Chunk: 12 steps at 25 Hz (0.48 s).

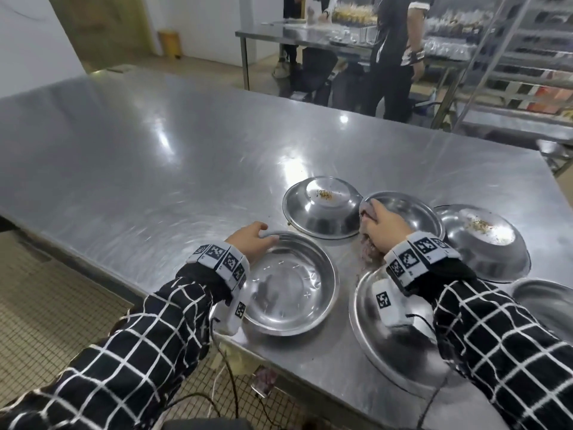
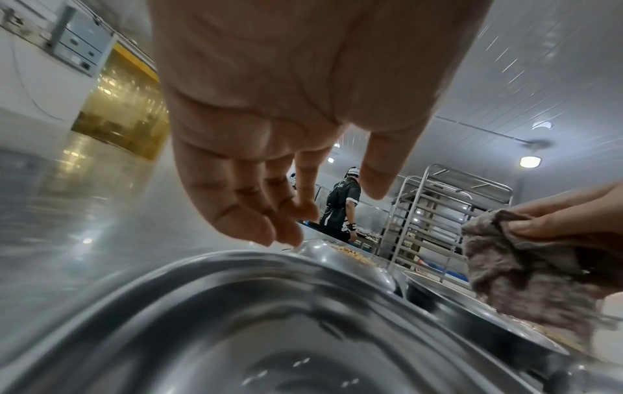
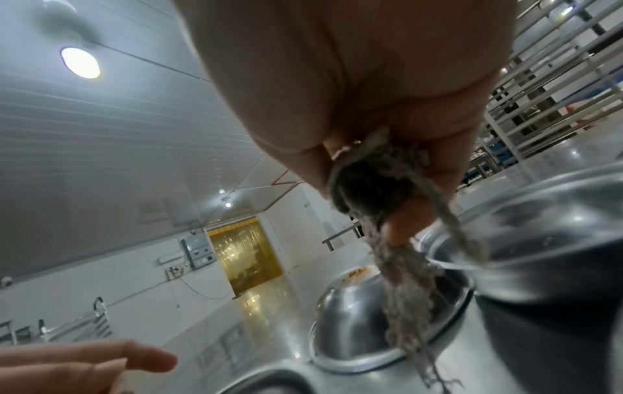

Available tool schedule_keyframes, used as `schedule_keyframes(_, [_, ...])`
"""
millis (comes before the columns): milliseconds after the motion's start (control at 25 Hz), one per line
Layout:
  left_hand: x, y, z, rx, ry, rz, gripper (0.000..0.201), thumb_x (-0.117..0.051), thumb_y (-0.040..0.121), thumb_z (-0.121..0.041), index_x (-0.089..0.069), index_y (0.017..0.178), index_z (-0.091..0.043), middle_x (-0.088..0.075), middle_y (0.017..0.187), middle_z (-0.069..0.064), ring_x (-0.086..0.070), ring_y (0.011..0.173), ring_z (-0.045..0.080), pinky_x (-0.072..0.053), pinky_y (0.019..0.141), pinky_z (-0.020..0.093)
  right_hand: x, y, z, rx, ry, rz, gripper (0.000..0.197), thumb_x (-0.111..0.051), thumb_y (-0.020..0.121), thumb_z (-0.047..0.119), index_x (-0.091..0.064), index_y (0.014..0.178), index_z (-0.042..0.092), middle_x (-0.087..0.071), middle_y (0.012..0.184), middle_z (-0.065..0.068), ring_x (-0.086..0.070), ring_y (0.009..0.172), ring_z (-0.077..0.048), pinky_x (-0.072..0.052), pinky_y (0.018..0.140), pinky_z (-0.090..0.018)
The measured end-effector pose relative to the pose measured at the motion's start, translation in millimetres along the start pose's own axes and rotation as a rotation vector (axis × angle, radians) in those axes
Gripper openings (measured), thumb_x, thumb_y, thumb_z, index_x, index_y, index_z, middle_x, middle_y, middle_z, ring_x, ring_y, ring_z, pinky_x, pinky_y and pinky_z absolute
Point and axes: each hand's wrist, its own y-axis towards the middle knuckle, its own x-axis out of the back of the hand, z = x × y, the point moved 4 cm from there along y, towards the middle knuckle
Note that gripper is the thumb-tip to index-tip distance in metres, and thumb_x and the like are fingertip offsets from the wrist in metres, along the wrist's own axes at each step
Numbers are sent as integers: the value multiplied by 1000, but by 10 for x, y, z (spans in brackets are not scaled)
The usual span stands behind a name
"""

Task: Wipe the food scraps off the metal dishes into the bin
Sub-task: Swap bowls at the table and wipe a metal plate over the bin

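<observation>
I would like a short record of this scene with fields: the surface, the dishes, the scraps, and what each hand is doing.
surface: steel table
dishes: several metal dishes; two upside down, one upright dish near the front edge
scraps: crumbs on both upturned bases
left hand: fingers relaxed over the upright dish's rim
right hand: grips a grey cloth
bin: not in view

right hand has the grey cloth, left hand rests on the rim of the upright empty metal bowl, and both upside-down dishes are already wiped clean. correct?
Not quite. Both upside-down metal dishes, one left of the right hand and one on its other side, still carry food scraps on their bases, per the head view. The rest holds: the right hand grips the grey cloth, and the left hand rests on the rim of the upright empty metal bowl.
</observation>
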Motion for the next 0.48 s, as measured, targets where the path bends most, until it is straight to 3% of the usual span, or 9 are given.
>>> schedule_keyframes(200, [-31,635,-363,35,48,55,67,-51,91,-52,-33,144,-15,-48,141,9,-52,122,26,-40,104,37,298,897,-120,-15,-113,-32,41,-46,98,21,-43,137,9,-54,132,-16,-54,116,-33,-41,93,-32])
schedule_keyframes(360, [-81,1072,-444,128,35,81,70,-56,88,-53,-37,142,-13,-57,129,10,-59,108,24,-48,96,38,327,1510,-47,31,-140,7,29,-41,101,17,-52,126,7,-61,117,-17,-54,86,-23,-39,65,-25])
schedule_keyframes(480, [-86,1404,-476,178,65,97,68,-56,89,-51,-39,139,-8,-54,133,10,-56,113,24,-45,97,33,152,1981,-34,38,-192,102,30,-40,101,20,-52,127,10,-61,117,-14,-59,94,-26,-42,75,-27])
